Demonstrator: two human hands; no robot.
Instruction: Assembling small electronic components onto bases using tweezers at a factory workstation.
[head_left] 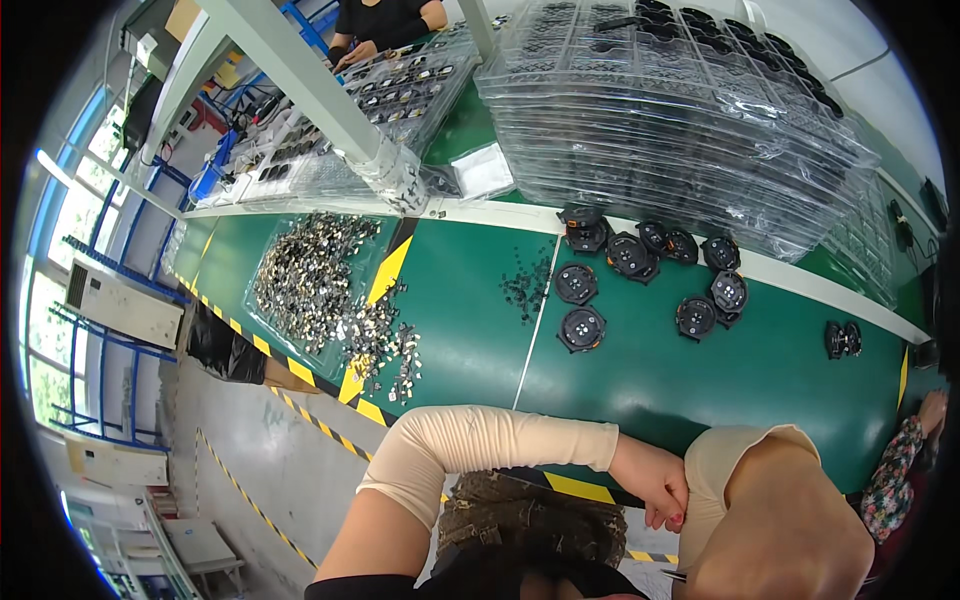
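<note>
My left hand, its arm in a beige sleeve, reaches across my front at the table's near edge. Its fingers are curled closed against the beige sleeve cover on my right arm and appear to pinch its edge. My right arm is bent, with its elbow toward the lower right; my right hand does not show. A thin dark pointed tip sticks out below that sleeve. Beyond my arms, several round black watch cases lie on the green table, some stacked or leaning together.
A heap of small black and gold parts covers a clear sheet at left. Small black pieces lie mid-table. Tall stacks of clear plastic trays stand behind the white ledge. Other people sit at the far side and right.
</note>
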